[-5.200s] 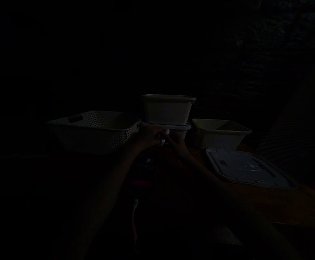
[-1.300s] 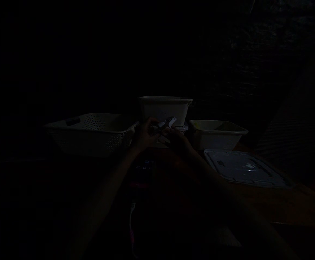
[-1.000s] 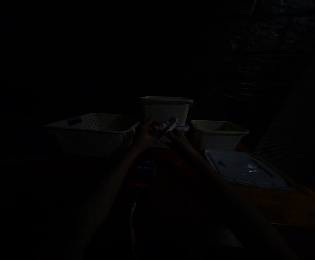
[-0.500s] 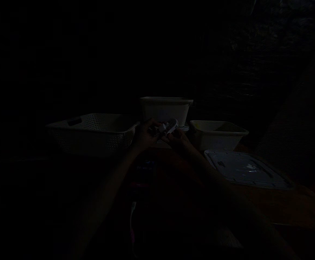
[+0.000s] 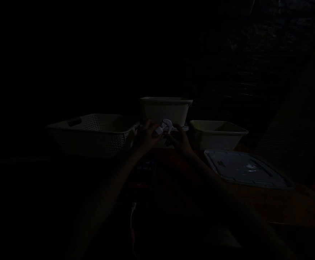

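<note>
The scene is very dark. My left hand (image 5: 145, 139) is closed around the blocky end of a small white hook-shaped piece (image 5: 168, 122), in front of the middle tub. The curved end of this piece points right and down. My right hand (image 5: 183, 142) is beside that curved end, thumb and forefinger apart. Its thumb tip lies close under the piece; whether they touch I cannot make out. The lower fingers of both hands are lost in shadow.
A perforated basket (image 5: 92, 139) stands left, a pale tub (image 5: 164, 112) at the middle back on a lid-like support, another tub (image 5: 217, 139) right. A flat lid (image 5: 246, 168) lies on the brown table (image 5: 289, 206). A lit phone-like display (image 5: 145, 168) and a white cable (image 5: 131, 216) are nearer.
The white piece has turned, so its hook shape now shows clearly. My right fingers have come off its curved end and spread apart, while my left hand keeps hold.
</note>
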### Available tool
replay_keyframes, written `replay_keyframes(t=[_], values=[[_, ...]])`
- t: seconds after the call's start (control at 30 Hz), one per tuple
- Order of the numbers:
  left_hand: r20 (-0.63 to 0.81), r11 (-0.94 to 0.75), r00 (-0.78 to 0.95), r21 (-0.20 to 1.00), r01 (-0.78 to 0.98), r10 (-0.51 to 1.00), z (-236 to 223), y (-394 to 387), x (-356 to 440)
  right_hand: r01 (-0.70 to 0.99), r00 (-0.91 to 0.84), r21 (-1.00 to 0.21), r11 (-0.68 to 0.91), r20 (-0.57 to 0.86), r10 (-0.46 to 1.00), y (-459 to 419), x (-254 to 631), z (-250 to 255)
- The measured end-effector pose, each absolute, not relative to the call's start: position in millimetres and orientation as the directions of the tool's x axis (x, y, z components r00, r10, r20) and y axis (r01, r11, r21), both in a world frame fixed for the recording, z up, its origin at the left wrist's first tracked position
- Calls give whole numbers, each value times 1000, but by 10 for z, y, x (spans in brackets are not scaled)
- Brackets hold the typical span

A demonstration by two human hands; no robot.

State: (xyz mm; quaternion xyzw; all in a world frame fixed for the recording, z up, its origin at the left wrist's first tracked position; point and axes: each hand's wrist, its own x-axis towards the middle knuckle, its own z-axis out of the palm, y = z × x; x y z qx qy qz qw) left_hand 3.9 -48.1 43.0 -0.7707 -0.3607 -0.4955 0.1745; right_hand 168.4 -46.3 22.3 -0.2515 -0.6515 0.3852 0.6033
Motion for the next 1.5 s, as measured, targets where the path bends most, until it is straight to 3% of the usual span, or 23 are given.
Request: replay_keyframes(t=[0.2, 0.37, 0.6, 0.83, 1.07, 1.27, 1.5], values=[[889, -662, 261, 61, 747, 377, 402, -470, 55, 117, -140, -688, 716, 702, 698, -518, 1720, 222], [890, -657, 269, 44, 752, 367, 380, -499, 105, 156, -134, -671, 724, 712, 689, -483, 1740, 206], [803, -615, 287, 122, 779, 522, 343, -508, 144, 229, -113, -639, 735, 732, 672, -500, 1761, 206], [741, -615, 304, 182, 767, 599, 364, -560, 140, 142, -112, -692, 708, 699, 706, -556, 1734, 263], [724, -661, 397, 107, 743, 564, 388, -605, 127, 1, -106, -709, 705, 701, 705, -400, 1723, 260], [788, -678, 389, 48, 733, 477, 373, -531, 102, 10, -126, -678, 735, 728, 674, -480, 1715, 291], [784, -683, 391, 57, 728, 482, 387, -550, 101, 11, -107, -669, 744, 738, 666, -534, 1662, 270]])
